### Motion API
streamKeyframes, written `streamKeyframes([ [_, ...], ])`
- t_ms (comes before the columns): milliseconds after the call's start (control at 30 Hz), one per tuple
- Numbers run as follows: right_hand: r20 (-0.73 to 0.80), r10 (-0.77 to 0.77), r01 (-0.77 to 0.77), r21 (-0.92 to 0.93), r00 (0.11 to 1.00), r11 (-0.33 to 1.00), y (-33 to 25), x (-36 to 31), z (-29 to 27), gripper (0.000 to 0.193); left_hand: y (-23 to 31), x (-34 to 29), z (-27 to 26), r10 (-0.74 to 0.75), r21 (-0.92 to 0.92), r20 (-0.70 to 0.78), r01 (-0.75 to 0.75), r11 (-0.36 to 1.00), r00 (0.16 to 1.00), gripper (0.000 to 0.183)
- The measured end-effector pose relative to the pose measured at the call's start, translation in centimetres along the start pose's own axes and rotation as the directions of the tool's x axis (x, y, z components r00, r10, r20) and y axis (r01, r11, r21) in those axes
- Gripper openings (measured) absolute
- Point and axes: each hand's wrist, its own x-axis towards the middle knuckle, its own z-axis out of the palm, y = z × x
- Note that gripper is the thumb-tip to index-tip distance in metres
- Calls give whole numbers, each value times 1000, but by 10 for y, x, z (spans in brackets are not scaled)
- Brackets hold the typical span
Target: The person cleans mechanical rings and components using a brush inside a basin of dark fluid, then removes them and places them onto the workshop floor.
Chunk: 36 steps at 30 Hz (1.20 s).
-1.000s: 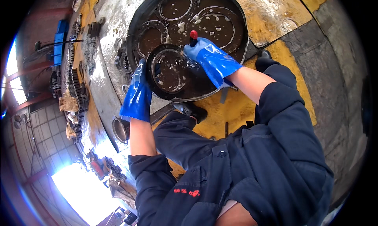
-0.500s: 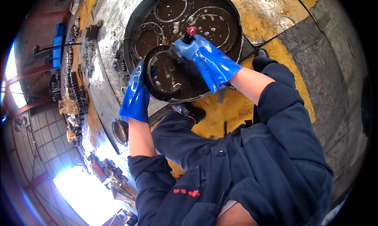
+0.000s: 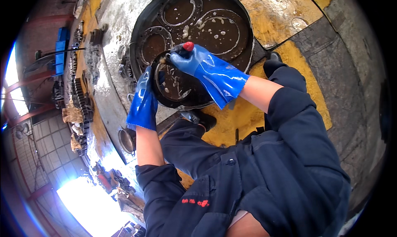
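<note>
My left hand (image 3: 143, 95), in a long blue rubber glove, is closed on the left edge of a dark metal ring (image 3: 164, 100), its fingertips partly hidden. The ring lies tilted at the near left of a round black tub (image 3: 133, 45) of murky brown liquid. My right hand (image 3: 191, 61), gloved alike, grips a brush with a red-tipped handle (image 3: 188, 46). The brush's head meets the ring's far edge. Farther in the tub, several more flat rings lie in the liquid, among them one with bolt holes (image 3: 198, 7).
A small round metal part (image 3: 126, 140) lies left of my left forearm. Ring-shaped parts (image 3: 122, 51) sit on the metal sheet left of the tub. Farther left are a blue box (image 3: 62, 51) and a row of dark parts (image 3: 78, 96). My boots (image 3: 202, 119) stand close to the tub.
My right hand has moved left and slightly nearer with the brush, along the ring's far edge. My left hand keeps its hold, almost unmoved.
</note>
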Motion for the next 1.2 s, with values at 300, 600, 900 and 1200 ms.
streamKeyframes([
  [300,23,358,-301,-494,933,816,22,-7,-34,43,30,7,-7,-99,227,162,61,972,982,44],
  [600,-25,350,-329,-406,936,853,14,13,-61,44,80,53,22,18,847,378,-354,398,925,31],
  [900,-9,387,-387,-11,922,922,-51,21,-110,47,28,11,33,-119,537,129,31,843,985,55],
  [1200,207,217,-194,-127,954,973,-74,12,-37,48,-18,46,-33,-17,294,189,-40,955,982,59],
])
